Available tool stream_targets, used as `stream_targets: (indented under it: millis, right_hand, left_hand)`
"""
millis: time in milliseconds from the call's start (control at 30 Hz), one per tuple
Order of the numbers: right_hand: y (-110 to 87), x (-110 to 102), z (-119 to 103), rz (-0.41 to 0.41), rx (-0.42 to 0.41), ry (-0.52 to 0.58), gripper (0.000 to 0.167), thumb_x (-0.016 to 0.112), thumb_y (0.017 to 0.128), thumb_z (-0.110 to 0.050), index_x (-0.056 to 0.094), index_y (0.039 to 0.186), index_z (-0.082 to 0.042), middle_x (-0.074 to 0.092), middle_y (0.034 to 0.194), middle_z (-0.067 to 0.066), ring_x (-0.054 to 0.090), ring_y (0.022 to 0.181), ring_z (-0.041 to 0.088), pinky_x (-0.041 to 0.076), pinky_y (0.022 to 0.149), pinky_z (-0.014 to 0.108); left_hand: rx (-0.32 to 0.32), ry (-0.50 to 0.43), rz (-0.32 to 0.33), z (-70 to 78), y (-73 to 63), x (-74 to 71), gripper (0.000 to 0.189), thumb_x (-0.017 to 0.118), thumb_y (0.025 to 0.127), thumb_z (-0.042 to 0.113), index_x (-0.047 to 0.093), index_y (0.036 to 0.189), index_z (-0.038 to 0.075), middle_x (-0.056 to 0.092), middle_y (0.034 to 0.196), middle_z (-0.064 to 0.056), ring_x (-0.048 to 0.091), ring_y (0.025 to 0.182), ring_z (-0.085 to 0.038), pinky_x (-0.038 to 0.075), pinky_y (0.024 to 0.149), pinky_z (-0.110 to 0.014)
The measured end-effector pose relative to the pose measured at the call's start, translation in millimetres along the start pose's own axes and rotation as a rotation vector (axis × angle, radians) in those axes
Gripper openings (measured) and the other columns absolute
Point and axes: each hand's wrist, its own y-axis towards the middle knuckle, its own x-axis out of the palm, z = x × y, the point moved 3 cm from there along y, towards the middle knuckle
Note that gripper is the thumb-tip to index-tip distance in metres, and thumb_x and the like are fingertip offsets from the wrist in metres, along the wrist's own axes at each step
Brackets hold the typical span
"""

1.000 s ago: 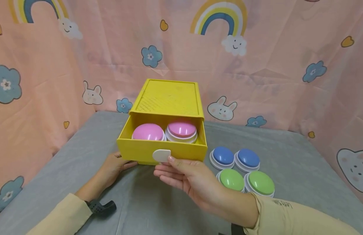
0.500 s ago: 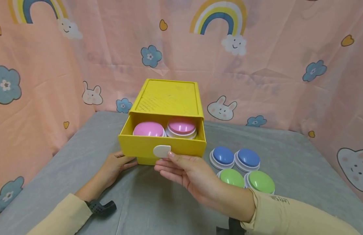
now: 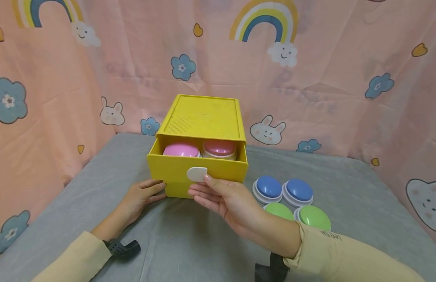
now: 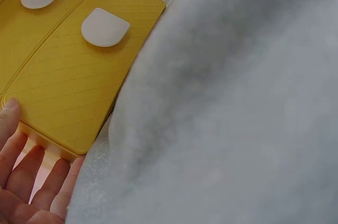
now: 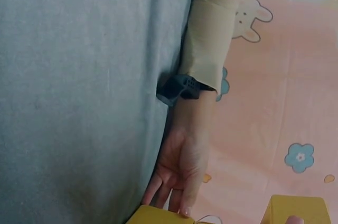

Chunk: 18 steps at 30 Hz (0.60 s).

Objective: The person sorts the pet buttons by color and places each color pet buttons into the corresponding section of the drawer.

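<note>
In the head view a yellow box with drawers (image 3: 203, 115) stands on the table. Its upper drawer (image 3: 168, 166) is partly out and contains two pink dome buttons (image 3: 219, 148) with white bases; the front wall hides their lower parts. My right hand (image 3: 235, 209) pinches that drawer's white tab handle (image 3: 196, 174), thumb at its right end, fingers below. At the box's lower left corner, my left hand (image 3: 138, 199) holds the side. The left wrist view shows its thumb (image 4: 10, 115) on the front of the lower drawer (image 4: 84, 76), which is closed, and fingers along the side.
Right of the box are two blue dome buttons (image 3: 268, 187) and, nearer, two green dome buttons (image 3: 313, 217), partly behind my right forearm. Grey cloth (image 3: 182, 250) covers the table. A pink printed curtain (image 3: 218, 78) hangs behind and at both sides.
The upper drawer has slid further back into the box, and more of the pink buttons is hidden. My right hand has moved away from me with its handle. My left hand stays put.
</note>
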Motion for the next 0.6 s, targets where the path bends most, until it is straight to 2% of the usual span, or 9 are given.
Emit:
stream_targets:
  millis: [200,400,600]
  right_hand:
    - [3.8,-1.4,-1.0,-0.01,-0.008,0.013,0.042,0.055,0.103,-0.026,0.058,0.132,0.004,0.074,0.116,0.012,0.073,0.105,0.018,0.056,0.096,0.031]
    - [5.5,-2.4,-1.6,-0.025,-0.014,0.016,0.043,0.054,0.104,-0.026,0.058,0.133,0.005,0.075,0.113,0.01,0.073,0.103,0.017,0.056,0.096,0.03]
    - [7.1,-2.7,-2.1,-0.02,-0.019,0.023,0.042,0.053,0.104,-0.025,0.058,0.133,0.006,0.075,0.112,0.01,0.073,0.103,0.017,0.054,0.1,0.033]
  left_hand:
    - [-0.016,-0.003,0.012,1.7,0.4,0.2,0.056,0.066,0.097,0.019,0.048,0.14,-0.012,0.056,0.139,-0.013,0.066,0.101,0.0,0.06,0.092,-0.029]
    - [-0.034,0.007,0.014,2.0,0.0,0.4,0.057,0.064,0.098,0.019,0.046,0.143,-0.01,0.048,0.148,-0.02,0.065,0.101,0.002,0.06,0.092,-0.028]
    - [-0.026,0.006,-0.004,3.2,-1.0,0.6,0.057,0.063,0.099,0.02,0.044,0.145,-0.009,0.045,0.151,-0.021,0.065,0.101,0.003,0.059,0.092,-0.028]
